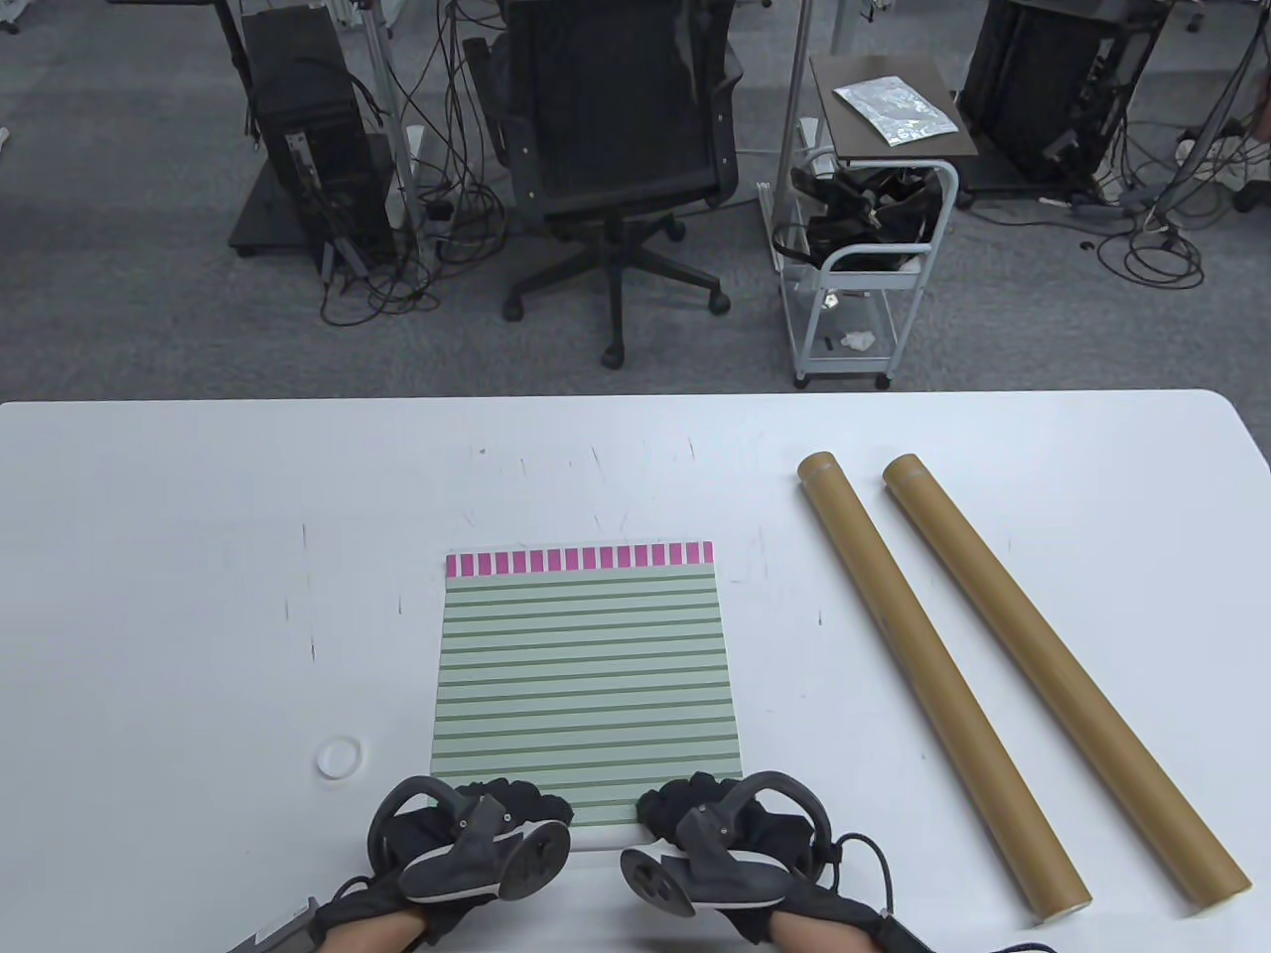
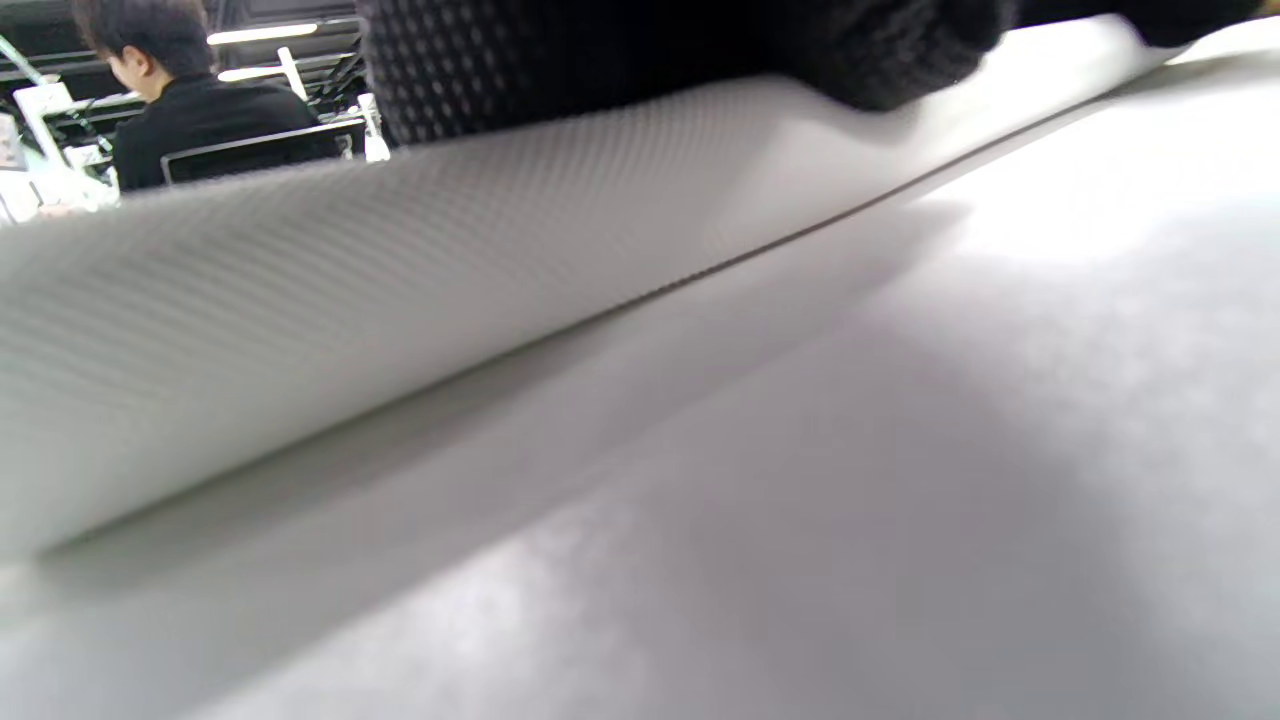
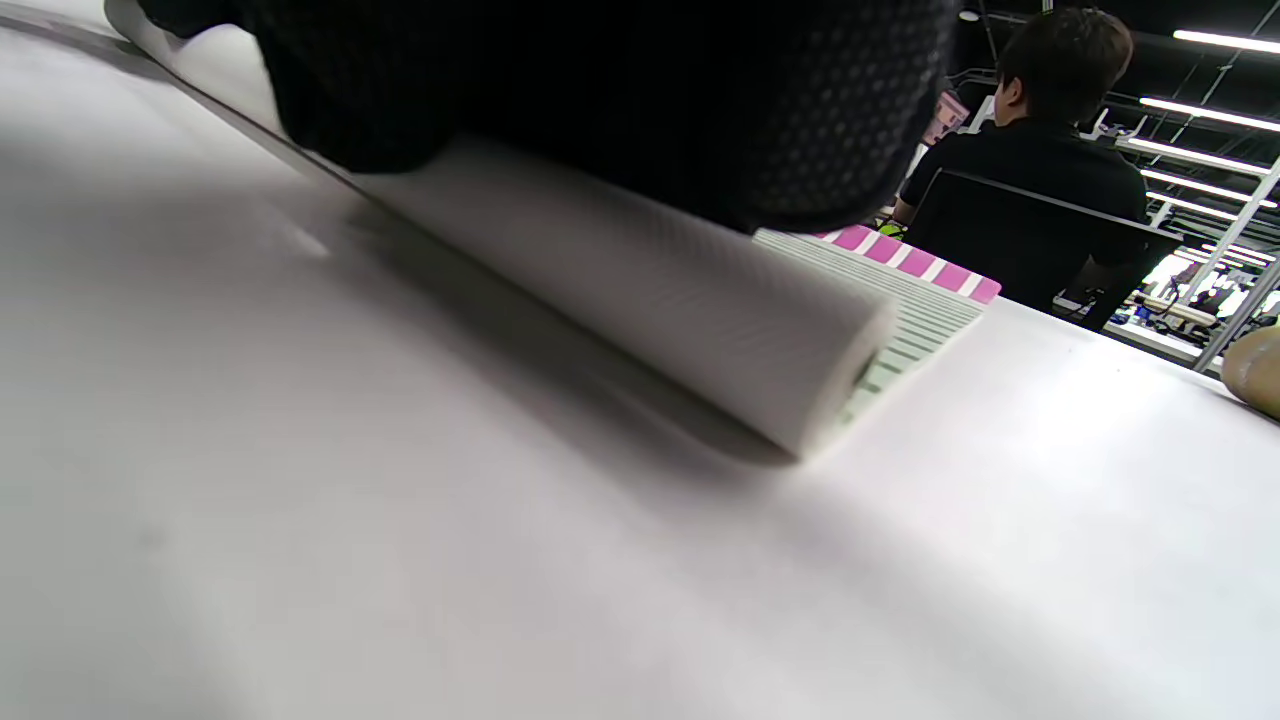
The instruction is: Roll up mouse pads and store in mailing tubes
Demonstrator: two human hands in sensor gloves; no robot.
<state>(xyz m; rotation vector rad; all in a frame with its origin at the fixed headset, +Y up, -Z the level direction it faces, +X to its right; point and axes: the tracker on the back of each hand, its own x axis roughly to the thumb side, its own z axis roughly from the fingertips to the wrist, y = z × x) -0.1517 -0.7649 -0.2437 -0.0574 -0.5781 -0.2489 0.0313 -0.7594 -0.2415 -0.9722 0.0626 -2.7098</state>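
I see my left hand (image 1: 467, 844) and right hand (image 1: 725, 839) both curled over the pad's (image 1: 586, 675) rolled near edge, beside two tubes (image 1: 933, 675).

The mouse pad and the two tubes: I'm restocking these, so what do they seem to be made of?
Mouse pad: looks like a soft, flexible mat, likely fabric-topped foam or rubber; it rolls without creasing, and its white underside has a fine woven texture. Tubes: probably matte brown cardboard, rigid and straight. The left one's near end shows a pale wall edge.
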